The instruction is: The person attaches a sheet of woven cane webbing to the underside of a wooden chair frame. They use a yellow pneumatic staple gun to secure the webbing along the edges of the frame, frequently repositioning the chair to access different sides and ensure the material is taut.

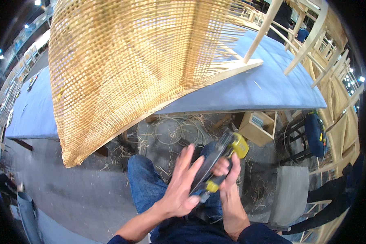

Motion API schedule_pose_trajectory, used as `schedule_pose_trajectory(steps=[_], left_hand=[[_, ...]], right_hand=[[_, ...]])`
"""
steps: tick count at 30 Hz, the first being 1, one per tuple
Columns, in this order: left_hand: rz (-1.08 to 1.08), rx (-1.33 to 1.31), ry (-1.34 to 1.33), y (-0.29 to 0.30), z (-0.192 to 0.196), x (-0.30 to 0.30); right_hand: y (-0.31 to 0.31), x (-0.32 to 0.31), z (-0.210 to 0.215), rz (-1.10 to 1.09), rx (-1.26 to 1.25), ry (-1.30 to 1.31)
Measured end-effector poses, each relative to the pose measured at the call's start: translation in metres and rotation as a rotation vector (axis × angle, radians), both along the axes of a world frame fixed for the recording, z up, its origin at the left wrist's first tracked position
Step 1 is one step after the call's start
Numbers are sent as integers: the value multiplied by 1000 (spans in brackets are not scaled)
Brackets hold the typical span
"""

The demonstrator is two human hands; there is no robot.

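Between my hands, above my lap, is a black and yellow-green staple gun (207, 168), smeared by motion. My right hand (227, 175) is wrapped round its handle, with the yellow head pointing away from me. Alongside the gun's long dark side is my left hand (181, 183), fingers stretched and spread. Whether its thumb touches the lower end of the gun I cannot tell. Ahead of both hands a large woven cane panel (126, 61) leans over the table, bound to a pale wooden frame (215, 79). Loose cane ends stick out along its right side.
A table covered in blue cloth (232, 97) spans the area ahead. Pale wooden legs (268, 28) rise at the right. Below are a wooden box (258, 128), a coiled hose (171, 132) and cane scraps on the floor. A dark-clothed person (333, 197) is at the right edge.
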State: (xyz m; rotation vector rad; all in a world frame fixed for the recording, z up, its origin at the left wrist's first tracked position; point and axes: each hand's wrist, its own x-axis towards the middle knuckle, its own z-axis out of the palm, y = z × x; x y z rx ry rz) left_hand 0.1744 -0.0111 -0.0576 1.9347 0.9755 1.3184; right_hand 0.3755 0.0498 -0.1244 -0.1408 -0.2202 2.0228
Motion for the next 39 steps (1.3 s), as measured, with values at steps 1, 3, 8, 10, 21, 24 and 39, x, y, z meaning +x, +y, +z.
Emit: schedule_pose_trajectory(steps=[1, 3, 8, 10, 21, 24, 39], left_hand=[[-33, -15, -66, 15, 3, 8], [-98, 49, -164, 24, 4, 5], [85, -26, -392, 26, -17, 0], [160, -188, -729, 25, -32, -17], [49, -269, -1255, 67, -37, -72], [3, -280, -1305, 82, -31, -73], [-73, -165, -1253, 120, -12, -56]], right_hand=[[-14, -12, 20, -81, -15, -239], [-15, -4, 26, -72, 41, -176], [6, 37, 131, -282, 314, -1030], [26, 59, 164, -322, 513, -1483], [185, 128, 158, -359, 1093, -2451], [216, 128, 142, -296, 1034, -2574], [71, -62, 121, -344, 383, -877]])
